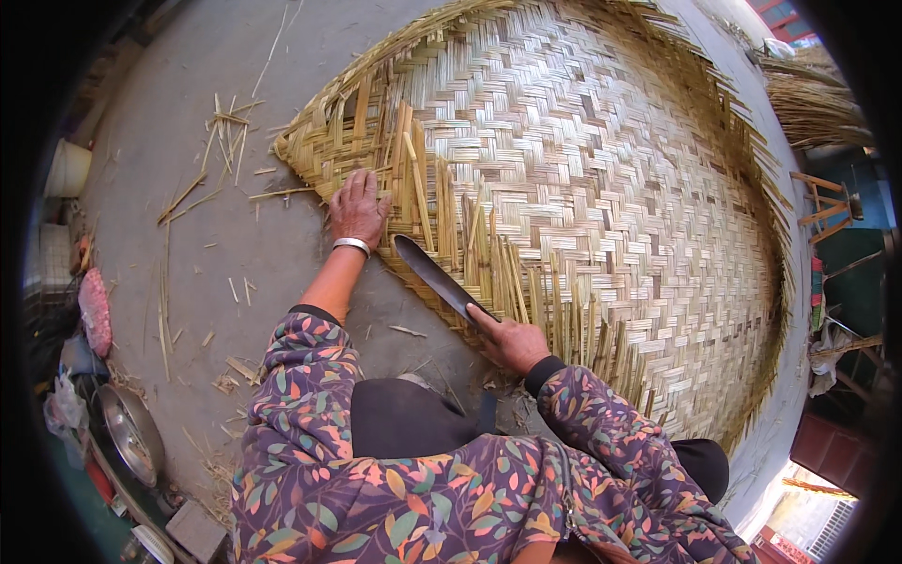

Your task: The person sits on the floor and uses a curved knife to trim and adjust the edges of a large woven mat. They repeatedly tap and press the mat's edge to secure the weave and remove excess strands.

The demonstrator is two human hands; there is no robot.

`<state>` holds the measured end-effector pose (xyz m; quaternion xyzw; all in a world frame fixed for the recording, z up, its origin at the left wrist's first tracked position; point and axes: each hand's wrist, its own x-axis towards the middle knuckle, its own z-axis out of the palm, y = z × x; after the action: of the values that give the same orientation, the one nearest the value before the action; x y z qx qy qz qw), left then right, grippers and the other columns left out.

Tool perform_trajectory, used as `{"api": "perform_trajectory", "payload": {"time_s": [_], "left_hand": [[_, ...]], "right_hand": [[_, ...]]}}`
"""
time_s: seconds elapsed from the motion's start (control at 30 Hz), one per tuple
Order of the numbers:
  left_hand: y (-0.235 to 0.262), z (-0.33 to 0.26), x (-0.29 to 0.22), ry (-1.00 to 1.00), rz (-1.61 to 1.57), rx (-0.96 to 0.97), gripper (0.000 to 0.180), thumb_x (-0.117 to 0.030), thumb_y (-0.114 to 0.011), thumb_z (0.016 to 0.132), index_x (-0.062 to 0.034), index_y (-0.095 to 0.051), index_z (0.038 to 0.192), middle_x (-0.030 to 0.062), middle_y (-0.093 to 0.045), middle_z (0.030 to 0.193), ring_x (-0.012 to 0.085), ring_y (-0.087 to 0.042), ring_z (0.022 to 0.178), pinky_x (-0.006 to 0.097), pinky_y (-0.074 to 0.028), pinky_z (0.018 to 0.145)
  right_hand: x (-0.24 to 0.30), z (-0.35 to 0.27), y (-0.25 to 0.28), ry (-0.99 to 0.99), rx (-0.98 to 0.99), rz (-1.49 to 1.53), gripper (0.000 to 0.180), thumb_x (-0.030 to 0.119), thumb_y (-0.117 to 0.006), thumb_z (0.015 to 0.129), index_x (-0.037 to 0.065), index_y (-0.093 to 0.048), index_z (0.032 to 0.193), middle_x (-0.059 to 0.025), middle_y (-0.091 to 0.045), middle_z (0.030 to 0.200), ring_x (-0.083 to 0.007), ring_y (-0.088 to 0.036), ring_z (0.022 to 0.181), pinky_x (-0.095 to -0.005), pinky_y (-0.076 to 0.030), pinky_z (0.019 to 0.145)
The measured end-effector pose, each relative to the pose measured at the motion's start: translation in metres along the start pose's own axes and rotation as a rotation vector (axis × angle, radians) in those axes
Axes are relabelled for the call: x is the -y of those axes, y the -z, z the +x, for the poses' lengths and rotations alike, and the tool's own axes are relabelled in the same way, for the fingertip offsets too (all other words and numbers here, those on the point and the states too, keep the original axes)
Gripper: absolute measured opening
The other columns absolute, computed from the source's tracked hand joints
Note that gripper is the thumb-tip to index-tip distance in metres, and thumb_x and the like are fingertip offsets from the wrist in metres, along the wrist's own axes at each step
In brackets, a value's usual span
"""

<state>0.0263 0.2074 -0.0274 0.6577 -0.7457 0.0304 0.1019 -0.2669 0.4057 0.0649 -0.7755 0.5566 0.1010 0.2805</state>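
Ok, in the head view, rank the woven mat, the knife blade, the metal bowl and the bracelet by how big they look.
1. Woven bamboo mat, by far the largest.
2. Knife blade and metal bowl: look alike, and the fisheye rim distorts the bowl, so no ranking between them.
3. Silver bracelet on the left hand, smallest.
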Motion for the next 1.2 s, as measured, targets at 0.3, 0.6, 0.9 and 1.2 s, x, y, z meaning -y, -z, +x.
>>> {"api": "perform_trajectory", "payload": {"time_s": [0.3, 0.6, 0.9, 1.2], "left_hand": [[0.005, -0.01, 0.008, -0.117, -0.014, -0.037, 0.045, -0.037, -0.054, 0.095, -0.0122, -0.055, 0.133, 0.0045, -0.05, 0.139, 0.022, -0.039, 0.136, 0.044, -0.028, 0.109], [0.015, 0.006, 0.021, -0.034, -0.263, -0.149, 0.032, -0.029, -0.062, 0.09, -0.0141, -0.064, 0.118, 0.0052, -0.061, 0.121, 0.0262, -0.056, 0.115, 0.041, -0.045, 0.093], [0.034, 0.038, 0.035, -0.12, -0.376, 0.015, 0.02, -0.023, -0.068, 0.084, -0.0152, -0.069, 0.103, 0.0054, -0.062, 0.106, 0.0272, -0.055, 0.107, 0.039, -0.047, 0.093], [0.045, 0.053, 0.044, -0.099, -0.447, 0.212, 0.015, -0.022, -0.068, 0.084, -0.0114, -0.066, 0.094, 0.0061, -0.062, 0.1, 0.0277, -0.055, 0.104, 0.039, -0.046, 0.092]], "right_hand": [[-0.001, 0.003, -0.003, 0.003, 0.002, 0.009, 0.065, 0.028, -0.056, 0.092, 0.038, -0.029, 0.15, -0.0187, -0.064, 0.082, -0.0352, -0.066, 0.067, -0.0465, -0.054, 0.06], [-0.004, 0.004, -0.012, 0.043, -0.039, -0.064, 0.069, 0.034, -0.058, 0.092, 0.037, -0.024, 0.152, -0.0167, -0.061, 0.076, -0.0346, -0.064, 0.061, -0.0472, -0.052, 0.056], [0.002, 0.004, -0.006, 0.014, -0.027, -0.034, 0.065, 0.033, -0.058, 0.092, 0.037, -0.03, 0.15, -0.018, -0.063, 0.079, -0.0353, -0.066, 0.064, -0.0466, -0.054, 0.059], [0.016, 0.021, 0.053, -0.102, -0.298, 0.262, 0.071, 0.037, -0.067, 0.088, 0.032, -0.033, 0.15, -0.0165, -0.068, 0.088, -0.0347, -0.068, 0.075, -0.0454, -0.054, 0.065]]}}
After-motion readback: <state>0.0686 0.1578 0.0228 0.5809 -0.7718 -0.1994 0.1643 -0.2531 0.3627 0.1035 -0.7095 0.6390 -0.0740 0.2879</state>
